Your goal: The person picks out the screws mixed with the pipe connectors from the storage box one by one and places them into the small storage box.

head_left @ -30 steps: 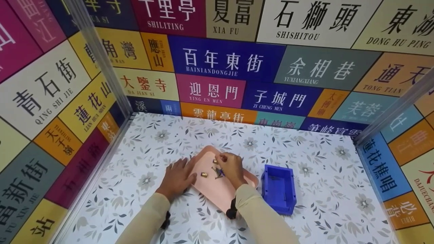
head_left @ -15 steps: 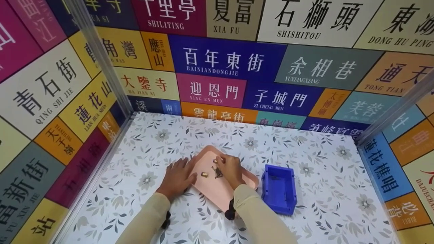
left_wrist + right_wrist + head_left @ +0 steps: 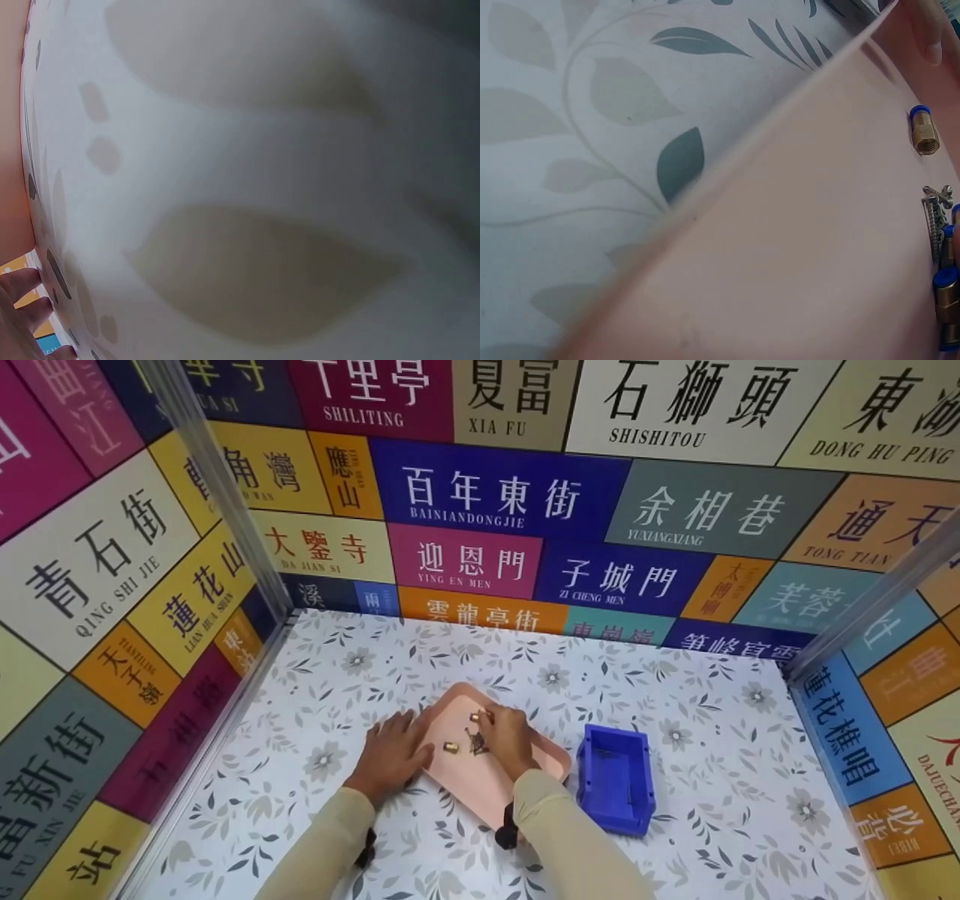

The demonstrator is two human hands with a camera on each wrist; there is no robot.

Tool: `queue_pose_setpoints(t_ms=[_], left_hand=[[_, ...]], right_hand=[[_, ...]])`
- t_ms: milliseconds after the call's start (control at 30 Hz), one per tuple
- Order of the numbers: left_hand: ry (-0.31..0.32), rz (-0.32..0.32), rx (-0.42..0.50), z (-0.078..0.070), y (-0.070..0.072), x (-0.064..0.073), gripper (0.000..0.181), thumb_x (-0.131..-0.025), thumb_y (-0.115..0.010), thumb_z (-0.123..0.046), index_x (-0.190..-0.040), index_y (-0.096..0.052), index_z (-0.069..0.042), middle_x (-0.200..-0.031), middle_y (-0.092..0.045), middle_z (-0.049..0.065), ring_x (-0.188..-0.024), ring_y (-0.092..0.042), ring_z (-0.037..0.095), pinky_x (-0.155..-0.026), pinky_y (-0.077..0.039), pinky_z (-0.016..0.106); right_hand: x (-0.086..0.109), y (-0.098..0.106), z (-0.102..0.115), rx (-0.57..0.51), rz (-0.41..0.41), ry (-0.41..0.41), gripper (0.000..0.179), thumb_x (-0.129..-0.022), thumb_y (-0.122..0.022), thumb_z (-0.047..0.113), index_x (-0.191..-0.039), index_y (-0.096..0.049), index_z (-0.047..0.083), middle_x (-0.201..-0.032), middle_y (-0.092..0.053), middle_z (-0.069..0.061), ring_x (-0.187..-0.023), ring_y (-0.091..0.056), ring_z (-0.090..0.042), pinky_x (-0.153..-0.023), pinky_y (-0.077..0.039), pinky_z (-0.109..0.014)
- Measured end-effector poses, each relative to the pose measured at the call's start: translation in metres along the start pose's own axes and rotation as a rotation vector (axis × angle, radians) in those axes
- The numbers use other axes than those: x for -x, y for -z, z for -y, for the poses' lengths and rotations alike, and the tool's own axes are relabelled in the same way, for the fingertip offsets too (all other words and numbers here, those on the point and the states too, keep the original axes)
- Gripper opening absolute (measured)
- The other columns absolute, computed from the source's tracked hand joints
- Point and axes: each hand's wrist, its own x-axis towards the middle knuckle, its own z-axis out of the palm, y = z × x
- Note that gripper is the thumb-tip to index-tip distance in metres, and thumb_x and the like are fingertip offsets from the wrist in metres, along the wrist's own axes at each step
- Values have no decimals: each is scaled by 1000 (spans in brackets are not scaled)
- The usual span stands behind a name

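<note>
1 pink tray (image 3: pixel 472 791) on the table (image 3: pixel 405 825), mid-scene, set at a slant. 2 hands at it. L hand (image 3: pixel 390 750): fingers straight & spread, resting at tray's left edge, thumb over the rim. R hand (image 3: pixel 510 735): over tray's right part, fingers bent down among the small parts; can't tell if it's gripping any.

In tray: 1 lone brass fitting (image 3: pixel 451 747) w/ blue end, left side, nr L thumb; 1 far fitting (image 3: pixel 475 718) right by R fingertips; 1 small heap (image 3: pixel 478 743) between, nr R hand. R wrist cam shows screws (image 3: pixel 933 217) plus more blue-ended fittings in the heap; exact no. can't be told, partly cut off.

1 blue bin (image 3: pixel 615 817) just right of tray, w/ a few thin pcs (image 3: pixel 630 791) inside, too small to ID.
</note>
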Motion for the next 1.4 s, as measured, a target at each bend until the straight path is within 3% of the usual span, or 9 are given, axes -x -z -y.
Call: queue_pose_setpoints(t_ms=[233,600,767,1000,1400], left_hand=[[-8,-23,3,0,-1,0,69,-104,-35,-58,-165,-11,-36,-167,-32,9,-154,-28,36,-123,-21,63],[-3,-17,-13,0,-1,-2,69,-104,-34,-58,-165,-10,-36,-168,-32,8,-154,-30,36,-122,-22,63],[6,-5,-18,0,-1,-2,70,-103,-32,-59,-165,-9,-36,-168,-30,8,-155,-28,35,-123,-21,63],[2,-11,2,0,0,0,69,-104,-34,-58,-165,-10,-36,-168,-30,8,-155,-27,35,-124,-20,62],[-64,-63,-2,3,0,2,67,-105,-37,-53,-165,-16,-32,-163,-38,12,-151,-35,38,-119,-27,66]], right_hand=[[-2,-4,-1,120,-25,60,32,-93,-69,4,-62,-60,9,-58,-57,0,-53,-49,-10,-50,-40,-26],[-2,-5,1,191,14,14,8,-84,-75,5,-76,-76,7,-71,-73,-6,-64,-69,-19,-56,-55,-34],[-3,-6,2,257,28,-6,17,-85,-74,9,-68,-70,10,-67,-71,-4,-60,-67,-19,-54,-54,-35],[-3,-9,1,282,21,33,35,-86,-70,6,-59,-51,15,-58,-60,-2,-52,-50,-14,-48,-45,-36],[-3,-6,3,295,81,26,28,-90,-70,7,-63,-64,11,-67,-69,-6,-63,-68,-23,-58,-54,-38]])
